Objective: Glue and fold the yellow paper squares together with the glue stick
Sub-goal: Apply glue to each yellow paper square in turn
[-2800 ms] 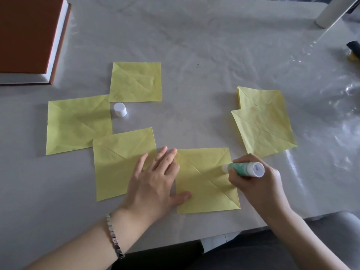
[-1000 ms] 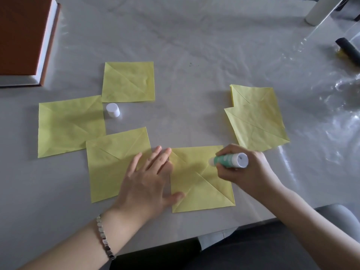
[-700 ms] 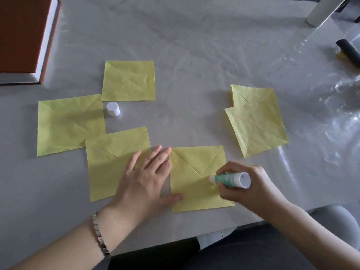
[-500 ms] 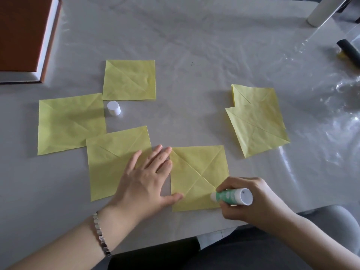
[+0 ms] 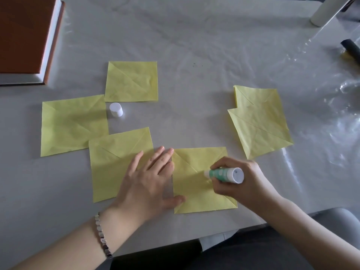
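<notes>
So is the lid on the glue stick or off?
Off. The white cap stands alone on the table, away from the glue stick, whose bare tip the right hand presses on a yellow square.

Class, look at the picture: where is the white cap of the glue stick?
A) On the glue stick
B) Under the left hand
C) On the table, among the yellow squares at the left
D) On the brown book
C: the cap stands on the table near a yellow square, while the right hand grips the uncapped glue stick.

Brown book (image 5: 21, 36) on the table (image 5: 194, 36) far left; white cylinder (image 5: 327, 8) and black object (image 5: 350, 49) far right.
</notes>
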### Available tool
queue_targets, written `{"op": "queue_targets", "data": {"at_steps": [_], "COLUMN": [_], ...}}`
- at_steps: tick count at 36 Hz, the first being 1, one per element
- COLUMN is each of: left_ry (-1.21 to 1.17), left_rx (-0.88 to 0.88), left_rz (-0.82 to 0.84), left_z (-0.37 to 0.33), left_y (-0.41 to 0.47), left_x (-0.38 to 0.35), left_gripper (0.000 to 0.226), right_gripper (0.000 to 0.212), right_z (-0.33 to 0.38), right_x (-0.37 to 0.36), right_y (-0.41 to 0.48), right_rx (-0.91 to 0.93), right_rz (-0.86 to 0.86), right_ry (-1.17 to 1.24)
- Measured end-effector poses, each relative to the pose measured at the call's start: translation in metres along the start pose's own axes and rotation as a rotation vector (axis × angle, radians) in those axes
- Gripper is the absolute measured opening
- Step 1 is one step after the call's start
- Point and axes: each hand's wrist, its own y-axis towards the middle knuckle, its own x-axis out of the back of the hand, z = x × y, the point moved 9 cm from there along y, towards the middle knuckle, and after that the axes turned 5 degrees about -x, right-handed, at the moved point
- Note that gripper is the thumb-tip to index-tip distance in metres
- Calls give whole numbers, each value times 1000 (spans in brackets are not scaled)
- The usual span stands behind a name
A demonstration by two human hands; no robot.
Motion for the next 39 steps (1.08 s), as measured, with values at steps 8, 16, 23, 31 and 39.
{"op": "queue_targets", "data": {"at_steps": [8,16,23,31,39], "left_ry": [10,-27,-55,-24,-10], "left_rx": [-19,-14,-31,11,-76], "left_rz": [-18,-99,-38,40,-63], "left_z": [1,-1,-3,2,-6], "left_y": [0,-2,-4,-4,-8], "left_x": [1,7,4,0,9], "left_gripper": [75,57,61,70,62], "right_gripper": [22,18,21,16,14], "right_z": [-9,16,29,23,13], "right_x": [-13,1,19,7,-5], "right_y": [-26,8,14,19,23], "right_rx": [-9,29,66,59,1], "right_rz": [87,-19,-85,-64,-53], "right_ry": [-97,-13,-2,-37,-57]}}
